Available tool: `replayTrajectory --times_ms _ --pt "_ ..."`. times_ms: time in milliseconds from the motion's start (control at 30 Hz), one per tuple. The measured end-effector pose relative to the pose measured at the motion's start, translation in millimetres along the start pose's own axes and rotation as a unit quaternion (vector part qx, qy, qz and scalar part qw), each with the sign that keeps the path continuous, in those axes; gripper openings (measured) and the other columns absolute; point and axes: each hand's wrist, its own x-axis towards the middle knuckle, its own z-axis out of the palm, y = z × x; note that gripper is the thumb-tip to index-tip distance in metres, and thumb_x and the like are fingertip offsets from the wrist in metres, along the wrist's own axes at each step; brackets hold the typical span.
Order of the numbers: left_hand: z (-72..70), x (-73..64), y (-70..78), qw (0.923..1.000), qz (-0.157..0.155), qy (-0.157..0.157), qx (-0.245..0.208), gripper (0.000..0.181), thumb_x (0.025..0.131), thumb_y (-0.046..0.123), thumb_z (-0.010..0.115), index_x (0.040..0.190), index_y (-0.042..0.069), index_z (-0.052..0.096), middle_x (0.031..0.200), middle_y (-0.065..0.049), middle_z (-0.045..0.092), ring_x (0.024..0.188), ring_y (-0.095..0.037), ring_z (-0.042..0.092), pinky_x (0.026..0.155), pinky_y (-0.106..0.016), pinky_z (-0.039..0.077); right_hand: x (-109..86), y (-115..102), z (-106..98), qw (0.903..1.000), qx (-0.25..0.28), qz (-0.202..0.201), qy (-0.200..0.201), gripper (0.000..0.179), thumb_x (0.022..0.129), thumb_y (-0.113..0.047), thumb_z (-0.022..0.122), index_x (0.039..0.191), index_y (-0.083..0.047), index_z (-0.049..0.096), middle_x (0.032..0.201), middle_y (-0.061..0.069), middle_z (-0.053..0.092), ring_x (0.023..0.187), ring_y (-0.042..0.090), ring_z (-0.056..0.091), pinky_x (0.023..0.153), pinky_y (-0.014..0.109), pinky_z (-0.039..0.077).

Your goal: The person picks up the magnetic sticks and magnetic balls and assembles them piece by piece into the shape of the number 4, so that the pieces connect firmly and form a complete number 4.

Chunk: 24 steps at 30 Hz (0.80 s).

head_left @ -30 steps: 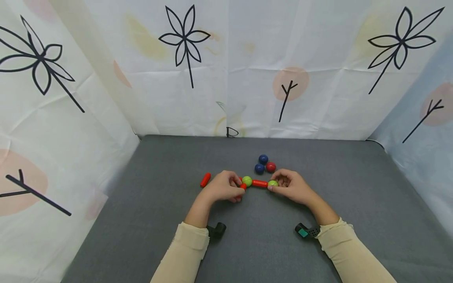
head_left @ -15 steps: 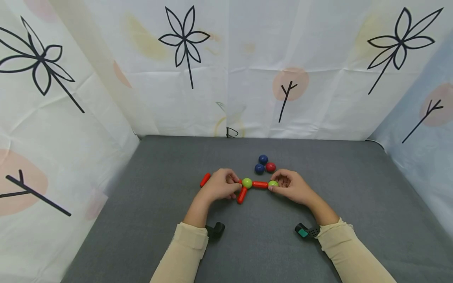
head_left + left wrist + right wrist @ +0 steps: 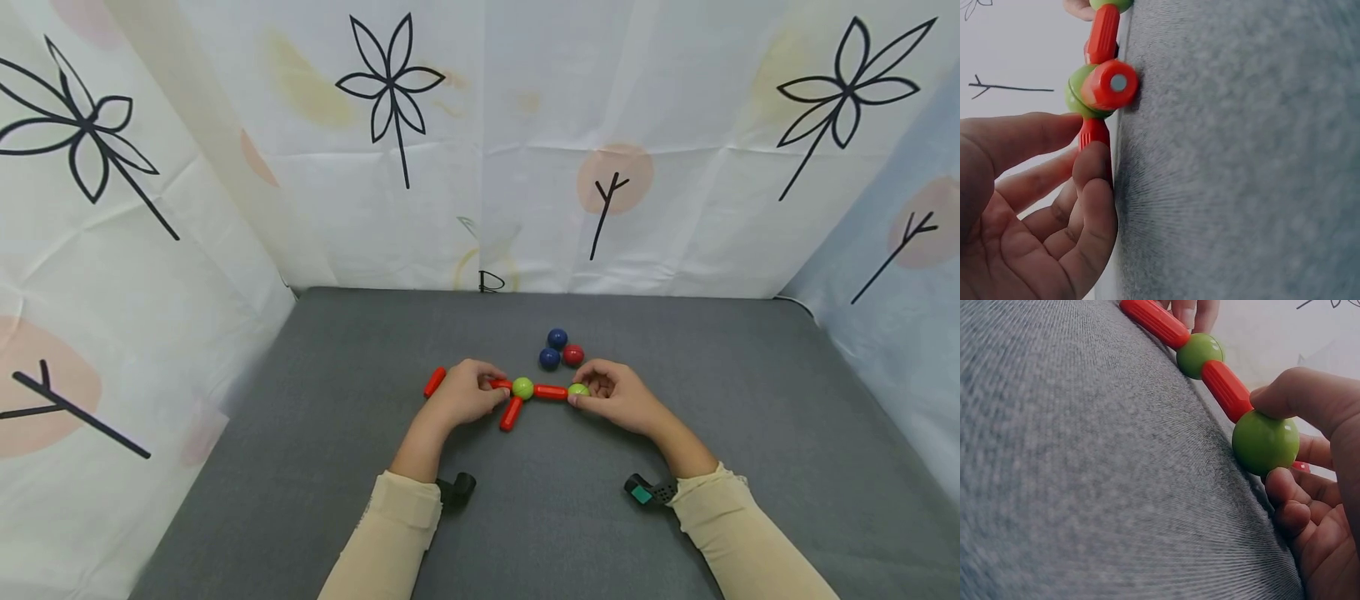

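My left hand (image 3: 467, 393) pinches a red magnetic rod (image 3: 1094, 131) between thumb and fingers, and the rod's inner end meets a green ball (image 3: 522, 388). From that same ball a second red rod (image 3: 511, 414) slants toward me, its free end showing a round silver disc in the left wrist view. A third red rod (image 3: 551, 392) runs from the middle ball across to another green ball (image 3: 1266, 442). My right hand (image 3: 618, 396) grips this right-hand ball with thumb and fingertips, low over the grey cloth.
Two blue balls (image 3: 550, 359) and a red ball (image 3: 573, 355) sit in a cluster behind the joined pieces. One loose red rod (image 3: 435, 382) lies left of my left hand. Grey cloth (image 3: 360, 350) covers the table, with a patterned curtain (image 3: 525, 108) behind.
My left hand has let go of the rod that slants toward me and shifted slightly left, now pinching the left-pointing rod. The right hand stays on its green ball.
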Motion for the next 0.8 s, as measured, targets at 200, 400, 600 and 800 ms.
replayTrajectory --times_ms 200,400,600,800 --pt "3.9 1.1 0.1 0.9995 0.006 0.021 0.021 0.027 0.097 0.021 0.077 0.122 0.011 0.075 0.084 -0.005 0.066 0.066 -0.017 0.056 0.061 -0.029 0.045 0.5 -0.7 0.6 1.0 -0.003 -0.003 -0.004 0.021 0.092 -0.007 0.083 0.109 -0.004 0.072 0.085 0.007 0.065 0.066 0.007 0.052 0.059 0.023 0.046" --pt "4.0 2.5 -0.2 0.9991 0.001 0.023 0.037 0.022 0.097 0.024 0.078 0.116 0.012 0.073 0.086 -0.005 0.068 0.071 -0.018 0.06 0.065 -0.03 0.049 1.1 0.1 0.8 1.0 0.002 -0.004 0.0 0.02 0.092 -0.006 0.082 0.109 -0.003 0.072 0.085 0.006 0.064 0.066 0.007 0.052 0.058 0.023 0.046" --pt "1.7 2.4 -1.3 0.9988 -0.014 0.025 0.039 0.023 0.096 0.025 0.08 0.113 0.012 0.072 0.084 -0.006 0.067 0.071 -0.019 0.059 0.066 -0.03 0.049 1.5 1.4 1.0 0.9998 0.008 -0.016 0.005 0.018 0.093 -0.004 0.08 0.108 0.0 0.071 0.083 0.006 0.063 0.066 0.007 0.052 0.058 0.023 0.045" --pt "-0.4 -0.3 -2.1 0.9986 -0.021 0.026 0.041 0.033 0.096 0.028 0.08 0.123 0.011 0.07 0.086 -0.005 0.066 0.072 -0.019 0.059 0.067 -0.031 0.049 1.4 -0.5 1.3 0.9999 0.01 -0.009 0.003 0.019 0.093 -0.005 0.08 0.109 0.0 0.072 0.085 0.007 0.064 0.067 0.007 0.053 0.059 0.023 0.045"
